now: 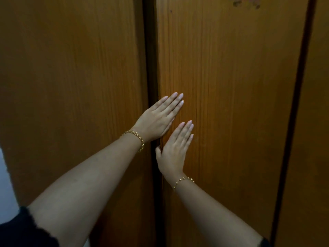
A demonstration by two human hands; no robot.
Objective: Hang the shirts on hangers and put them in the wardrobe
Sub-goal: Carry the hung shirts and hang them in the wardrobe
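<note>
- The wardrobe (71, 68) fills the view, all brown wood, close in front of the person.
- The left hand (158, 118) lies flat on the middle door (231, 77), fingers straight and together, holding nothing.
- The right hand (175, 148) lies flat just below it on the same door, fingers straight, holding nothing; its thumb sits at the door's edge, by the dark gap (151, 68).
- Each wrist wears a gold bracelet (137, 139).
- A faded sticker (245, 2) marks the door's top.
- A black sleeve (21, 229) shows bottom left.

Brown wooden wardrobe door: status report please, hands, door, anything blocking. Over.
Left hand and right hand flat on brown wooden wardrobe door, fingers straight. Dark gap at its left edge. No shirts, hangers in view.
</note>
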